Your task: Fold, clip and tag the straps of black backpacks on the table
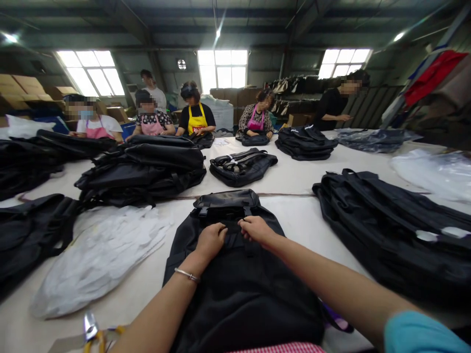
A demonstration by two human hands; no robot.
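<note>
A black backpack [243, 294] lies flat in front of me, its top flap [231, 198] with buckle straps at the far end. Over its upper front, my left hand [212, 240] is closed in a pinch, thumb against forefinger. Just to the right, my right hand [254, 229] is also pinched, close to a strap below the flap. A small gap separates the two hands. Whatever the fingertips hold is dark against the black fabric and cannot be made out.
Left of the backpack lies a clear plastic bag of white pieces [106, 255], with yellow-handled pliers [91, 331] nearer me. Stacked black bags [143, 169] stand beyond, and more black backpacks [390, 230] lie at right. Several people work across the table [294, 179].
</note>
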